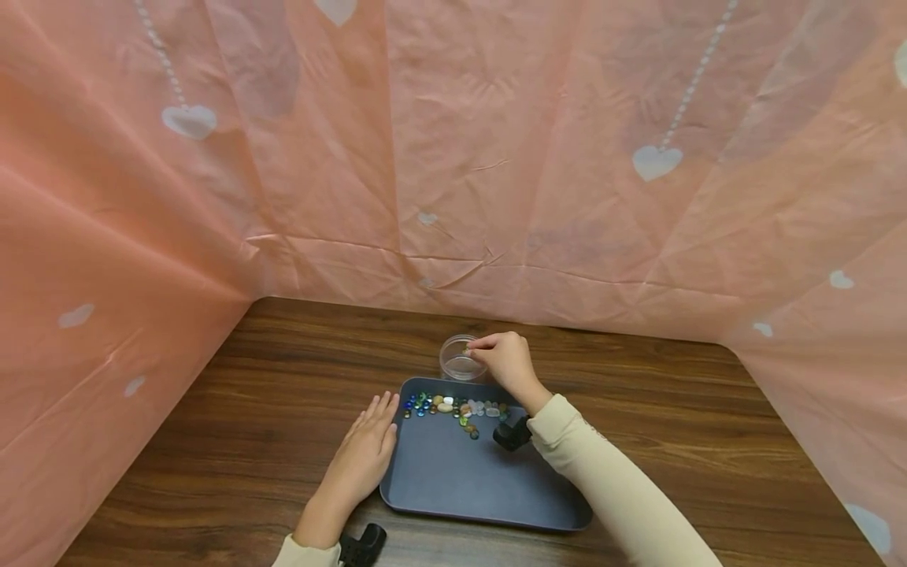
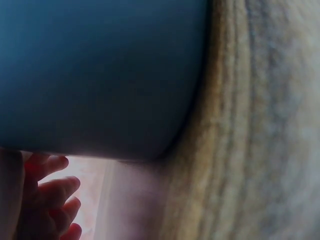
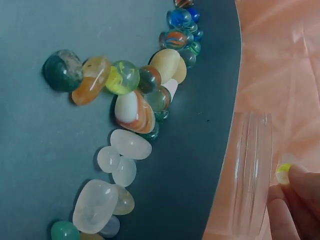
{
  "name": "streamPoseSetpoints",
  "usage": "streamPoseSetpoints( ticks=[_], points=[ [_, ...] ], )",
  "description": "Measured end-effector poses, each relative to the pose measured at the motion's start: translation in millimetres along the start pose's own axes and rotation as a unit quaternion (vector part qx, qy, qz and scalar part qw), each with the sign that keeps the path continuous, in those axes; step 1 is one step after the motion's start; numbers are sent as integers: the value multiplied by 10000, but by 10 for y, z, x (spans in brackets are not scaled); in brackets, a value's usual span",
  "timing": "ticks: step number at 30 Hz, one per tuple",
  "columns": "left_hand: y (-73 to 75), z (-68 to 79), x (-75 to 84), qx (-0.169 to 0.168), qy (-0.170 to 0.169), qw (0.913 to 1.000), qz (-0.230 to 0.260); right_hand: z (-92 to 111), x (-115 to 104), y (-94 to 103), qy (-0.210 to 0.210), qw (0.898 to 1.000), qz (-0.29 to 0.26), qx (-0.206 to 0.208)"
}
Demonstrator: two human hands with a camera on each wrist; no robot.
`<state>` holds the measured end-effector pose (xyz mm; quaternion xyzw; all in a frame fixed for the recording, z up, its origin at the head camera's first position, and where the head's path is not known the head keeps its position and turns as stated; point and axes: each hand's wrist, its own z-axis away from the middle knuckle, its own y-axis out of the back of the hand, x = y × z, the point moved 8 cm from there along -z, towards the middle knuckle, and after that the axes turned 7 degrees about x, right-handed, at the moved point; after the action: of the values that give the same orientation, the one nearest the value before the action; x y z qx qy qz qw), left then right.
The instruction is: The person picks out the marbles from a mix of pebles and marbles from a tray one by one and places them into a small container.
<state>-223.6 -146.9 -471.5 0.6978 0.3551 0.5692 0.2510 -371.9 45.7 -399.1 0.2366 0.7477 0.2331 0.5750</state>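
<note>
My right hand [image 1: 509, 361] reaches past the tray's far edge and pinches a small clear-and-yellow marble [image 3: 283, 173] between thumb and fingertips. The fingertips are at the right side of a round clear plastic dish [image 1: 453, 368]. My left hand [image 1: 363, 450] lies with extended fingers along the left edge of the dark grey tray [image 1: 489, 488]; its fingers [image 2: 57, 192] also show in the left wrist view. Along the tray's far side, several glass marbles [image 3: 180, 18] and polished stones [image 3: 95, 206] form a row, with a short branch toward the tray's middle.
The tray and dish stand on a dark wood-grain table [image 1: 694, 425]. A pink sheet [image 1: 482, 157] with white hearts hangs behind and at both sides. Black wrist cameras [image 1: 512, 435] sit at the sleeve cuffs, the right one over the tray.
</note>
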Motion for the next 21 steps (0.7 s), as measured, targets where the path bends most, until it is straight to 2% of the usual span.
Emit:
streamPoseSetpoints(
  ticks=[9,21],
  points=[
    [9,-6,-1,40,-47,9999,-87,-2,-56,-46,207,9993,302,-71],
    [22,1,-2,24,-45,10000,-60,6,-45,-2,213,9989,419,73]
  ],
)
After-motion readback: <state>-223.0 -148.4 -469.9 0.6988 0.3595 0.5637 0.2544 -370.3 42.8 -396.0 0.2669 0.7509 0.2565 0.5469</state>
